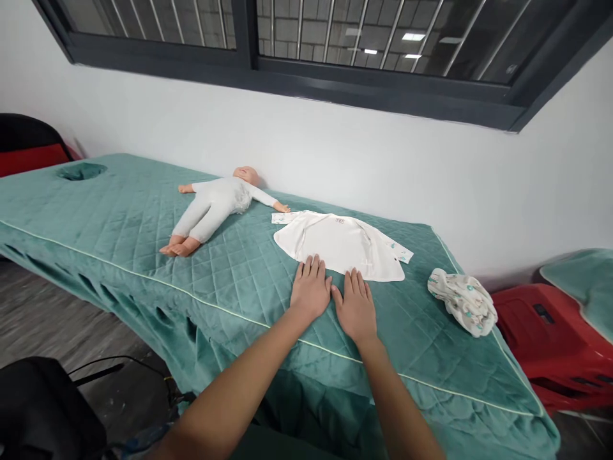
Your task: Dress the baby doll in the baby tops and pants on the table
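A small white baby top (335, 243) lies spread out on the green quilted cover (239, 275), its patterned sleeves stretched to both sides. My left hand (311, 291) rests flat at its near edge, fingertips touching the hem, with nothing held. Beside it, my right hand (355, 306) also lies flat, fingers at the same hem. A baby doll (215, 198) in a white suit lies on its back to the left, one hand close to the top's left sleeve. To the right sits a bundled patterned cloth (463, 301), apart from my hands.
The bed stands against a white wall (182, 121) below a barred window (335, 38). A face hole (81, 170) is at the bed's far left. Red plastic stools (555, 338) stand at the right end, and a black object (48, 409) is at lower left.
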Demonstrator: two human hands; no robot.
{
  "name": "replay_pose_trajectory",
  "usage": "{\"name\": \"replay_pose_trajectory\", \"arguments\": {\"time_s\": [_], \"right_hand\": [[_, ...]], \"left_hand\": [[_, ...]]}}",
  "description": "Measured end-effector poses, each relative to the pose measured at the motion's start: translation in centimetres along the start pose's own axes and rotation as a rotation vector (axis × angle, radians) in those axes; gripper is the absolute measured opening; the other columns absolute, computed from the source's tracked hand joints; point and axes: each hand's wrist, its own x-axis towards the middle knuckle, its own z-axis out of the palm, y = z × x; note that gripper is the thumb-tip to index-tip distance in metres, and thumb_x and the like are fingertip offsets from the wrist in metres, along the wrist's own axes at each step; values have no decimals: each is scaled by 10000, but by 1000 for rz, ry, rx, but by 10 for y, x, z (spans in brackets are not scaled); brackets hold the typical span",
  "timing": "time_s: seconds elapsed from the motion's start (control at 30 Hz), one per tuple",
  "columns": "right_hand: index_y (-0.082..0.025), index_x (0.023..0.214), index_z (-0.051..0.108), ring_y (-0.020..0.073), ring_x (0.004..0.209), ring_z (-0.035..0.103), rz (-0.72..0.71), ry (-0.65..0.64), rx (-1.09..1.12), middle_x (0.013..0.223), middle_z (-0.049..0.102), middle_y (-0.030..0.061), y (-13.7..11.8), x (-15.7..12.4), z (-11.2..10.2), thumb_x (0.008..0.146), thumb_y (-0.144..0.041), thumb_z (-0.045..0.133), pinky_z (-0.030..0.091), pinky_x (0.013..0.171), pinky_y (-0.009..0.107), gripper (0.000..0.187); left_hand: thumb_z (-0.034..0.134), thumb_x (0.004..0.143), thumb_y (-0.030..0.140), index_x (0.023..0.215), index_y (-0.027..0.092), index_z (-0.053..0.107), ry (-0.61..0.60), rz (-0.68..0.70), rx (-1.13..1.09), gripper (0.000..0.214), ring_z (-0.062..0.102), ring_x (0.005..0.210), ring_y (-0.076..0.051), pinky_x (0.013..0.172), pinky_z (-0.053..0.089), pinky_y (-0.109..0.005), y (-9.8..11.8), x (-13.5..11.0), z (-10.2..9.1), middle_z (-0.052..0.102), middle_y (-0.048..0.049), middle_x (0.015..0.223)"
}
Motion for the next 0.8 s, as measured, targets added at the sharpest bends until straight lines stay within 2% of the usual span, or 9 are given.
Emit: {"name": "replay_pose_trajectory", "arguments": {"time_s": [0.2,0.37,0.63,0.8], "right_hand": [[-55,1528,388,273,1525,232,26,4,9,1627,296,151,-9,-31,-4,1037,-463,184,198,1229,453,670],[-71,1525,406,273,1526,232,38,24,20,1613,333,140,-17,-46,-6,1031,-443,189,198,1232,457,656],[-74,1523,414,282,1519,249,16,73,14,1601,360,140,-23,-64,-5,1031,-419,190,215,1225,472,641],[-67,1511,428,293,1505,275,-2,124,17,1592,377,145,-25,-71,-3,1039,-386,200,244,1205,486,614]], "left_hand": [[195,1031,394,1532,122,405,6,26,5,607,194,1546,-255,1275,155,-464,3,-33,-6,274,-92,1646],[179,1032,392,1538,178,404,-6,24,11,594,186,1549,-241,1277,158,-465,6,-55,-10,265,-46,1652],[207,1036,376,1521,174,433,37,40,16,572,227,1537,-256,1268,199,-483,8,-70,-10,303,-55,1637],[223,1048,364,1501,132,455,87,73,36,560,283,1512,-277,1247,240,-507,7,-74,-9,351,-81,1617]]}}
